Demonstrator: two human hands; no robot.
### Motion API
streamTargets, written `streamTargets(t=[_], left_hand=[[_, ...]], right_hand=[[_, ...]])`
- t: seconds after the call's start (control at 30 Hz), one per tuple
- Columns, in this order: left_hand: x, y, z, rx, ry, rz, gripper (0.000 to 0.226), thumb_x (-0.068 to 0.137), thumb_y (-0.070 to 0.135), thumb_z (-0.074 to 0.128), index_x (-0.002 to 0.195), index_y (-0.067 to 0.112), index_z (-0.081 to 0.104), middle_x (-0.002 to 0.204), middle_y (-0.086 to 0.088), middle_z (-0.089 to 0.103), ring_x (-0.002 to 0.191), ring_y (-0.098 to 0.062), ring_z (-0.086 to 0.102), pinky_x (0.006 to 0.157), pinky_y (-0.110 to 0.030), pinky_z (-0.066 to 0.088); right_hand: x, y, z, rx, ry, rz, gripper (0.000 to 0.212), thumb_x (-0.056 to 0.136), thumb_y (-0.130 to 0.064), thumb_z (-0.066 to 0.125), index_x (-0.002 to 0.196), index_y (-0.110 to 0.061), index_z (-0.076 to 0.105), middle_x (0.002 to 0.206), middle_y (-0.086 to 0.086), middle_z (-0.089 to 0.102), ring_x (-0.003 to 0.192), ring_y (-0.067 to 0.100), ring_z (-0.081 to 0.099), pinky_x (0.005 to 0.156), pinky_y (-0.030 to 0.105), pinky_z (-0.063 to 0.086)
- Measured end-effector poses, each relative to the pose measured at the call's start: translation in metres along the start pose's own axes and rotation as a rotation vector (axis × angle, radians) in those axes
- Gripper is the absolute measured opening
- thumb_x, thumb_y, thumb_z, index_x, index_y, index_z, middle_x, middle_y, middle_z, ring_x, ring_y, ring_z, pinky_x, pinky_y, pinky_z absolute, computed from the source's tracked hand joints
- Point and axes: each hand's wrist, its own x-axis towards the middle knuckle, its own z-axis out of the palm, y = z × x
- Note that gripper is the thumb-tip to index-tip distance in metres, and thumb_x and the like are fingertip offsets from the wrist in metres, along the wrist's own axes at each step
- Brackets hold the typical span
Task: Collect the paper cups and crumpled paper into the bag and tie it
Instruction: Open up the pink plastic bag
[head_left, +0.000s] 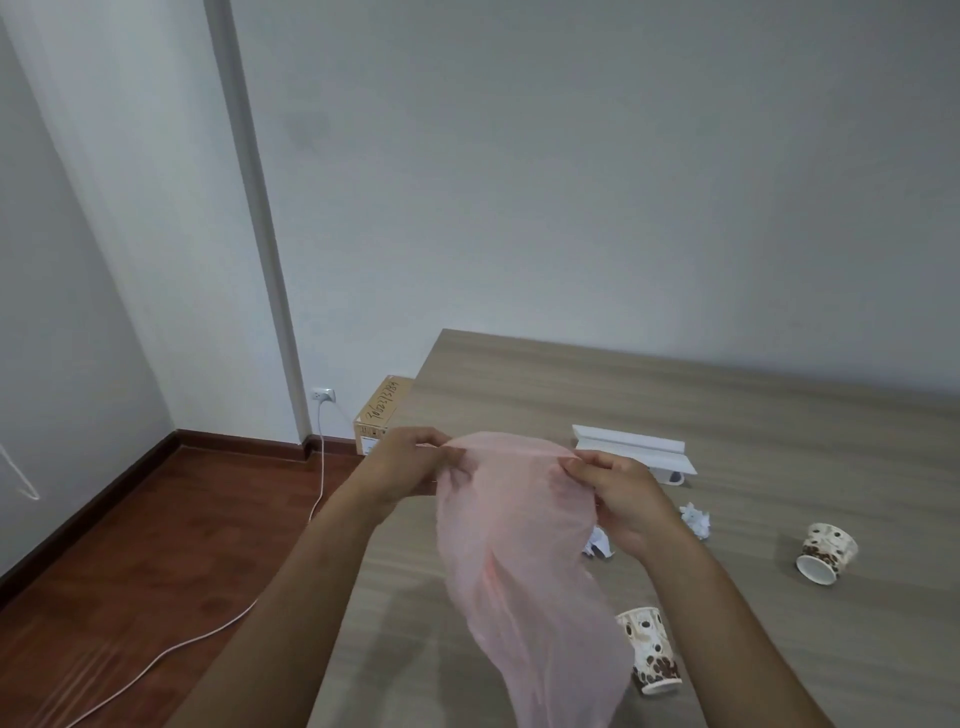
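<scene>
I hold a thin pink plastic bag (519, 545) up over the wooden table (779, 415). My left hand (410, 462) pinches its top edge on the left and my right hand (623, 499) pinches it on the right, so the rim is stretched between them while the bag hangs down. A paper cup (652, 649) with a brown bean print lies on the table below my right forearm, partly behind the bag. A second cup (826, 553) lies on its side further right. Two crumpled white papers (696, 519) (597, 543) lie near my right hand.
A white box-like object (631, 449) sits on the table beyond my right hand. Left of the table, a cardboard box (379, 415) stands on the red-brown floor by the wall, and a white cable (322, 467) runs from a wall socket across the floor.
</scene>
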Motion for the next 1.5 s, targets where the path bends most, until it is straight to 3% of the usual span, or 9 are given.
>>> streamTargets(t=[0.3,0.5,0.67,0.73,0.87,1.03,1.23,1.37,1.5], left_hand=[[0.002,0.000,-0.027,0.173,-0.128,-0.235,0.002,0.086,0.009,0.072,0.088,0.008,0.071,0.085,-0.007,0.077,0.058,-0.007,0.064,0.064,-0.026,0.055],[0.008,0.002,-0.015,-0.274,-0.147,-0.368,0.048,0.099,-0.006,0.036,0.066,0.006,0.069,0.064,-0.006,0.068,0.057,-0.016,0.064,0.060,-0.026,0.054],[-0.011,-0.008,0.019,-0.286,0.177,-0.194,0.026,0.086,0.010,0.054,0.063,0.004,0.063,0.070,-0.008,0.059,0.072,-0.023,0.064,0.057,-0.019,0.048],[-0.029,-0.017,0.026,-0.290,0.359,-0.073,0.022,0.067,0.026,0.071,0.072,0.007,0.063,0.071,-0.005,0.068,0.065,-0.023,0.066,0.056,-0.021,0.048],[0.007,-0.012,-0.005,-0.275,-0.160,-0.395,0.008,0.082,0.007,0.064,0.085,0.006,0.072,0.083,-0.010,0.071,0.071,-0.020,0.068,0.070,-0.031,0.055],[0.019,-0.009,-0.006,0.176,-0.347,-0.205,0.029,0.093,0.037,0.061,0.103,0.015,0.078,0.112,-0.003,0.074,0.111,-0.022,0.065,0.103,-0.042,0.046],[0.009,0.004,0.046,0.202,-0.481,-0.029,0.025,0.099,0.030,0.056,0.088,0.011,0.068,0.075,-0.005,0.068,0.069,-0.011,0.060,0.065,-0.022,0.046],[0.019,0.000,0.042,-0.225,-0.279,-0.095,0.021,0.097,0.014,0.055,0.079,0.009,0.064,0.073,-0.009,0.062,0.062,-0.017,0.059,0.056,-0.026,0.051],[0.030,-0.001,0.020,-0.497,-0.040,-0.194,0.019,0.092,0.015,0.057,0.075,0.007,0.063,0.064,-0.007,0.063,0.057,-0.020,0.061,0.057,-0.028,0.051]], right_hand=[[0.003,0.010,-0.036,-0.138,-0.306,0.203,0.052,0.048,-0.033,0.096,0.089,-0.011,0.074,0.082,0.006,0.070,0.072,0.019,0.064,0.072,0.034,0.047],[0.002,0.010,-0.041,0.024,-0.337,0.271,0.018,0.070,-0.012,0.077,0.084,-0.002,0.069,0.077,0.008,0.067,0.066,0.016,0.066,0.065,0.028,0.057],[0.007,0.015,-0.045,0.253,-0.254,0.450,0.039,0.045,0.011,0.082,0.076,-0.002,0.062,0.067,0.007,0.056,0.058,0.019,0.057,0.056,0.023,0.049],[0.002,0.010,-0.048,0.287,-0.236,0.498,0.019,0.062,0.006,0.075,0.058,-0.005,0.060,0.053,0.001,0.049,0.044,0.012,0.049,0.048,0.015,0.037],[-0.003,0.009,-0.050,0.275,-0.254,0.462,0.016,0.065,-0.001,0.069,0.053,-0.004,0.059,0.048,0.002,0.050,0.041,0.014,0.052,0.040,0.019,0.043],[0.011,0.016,-0.043,0.184,-0.289,0.314,0.036,0.073,-0.016,0.078,0.105,-0.004,0.068,0.088,0.009,0.066,0.078,0.022,0.063,0.073,0.032,0.054],[0.017,0.011,-0.017,-0.072,-0.334,0.145,0.018,0.093,-0.007,0.060,0.103,0.005,0.070,0.083,0.012,0.070,0.063,0.014,0.067,0.058,0.023,0.055],[0.016,0.006,-0.039,-0.269,-0.490,0.209,0.046,0.074,-0.022,0.084,0.111,0.001,0.068,0.101,0.015,0.071,0.080,0.019,0.068,0.072,0.028,0.058],[0.013,0.011,-0.070,-0.547,-0.454,0.242,0.018,0.072,-0.012,0.080,0.089,-0.012,0.073,0.085,0.006,0.068,0.073,0.017,0.064,0.061,0.028,0.050]])
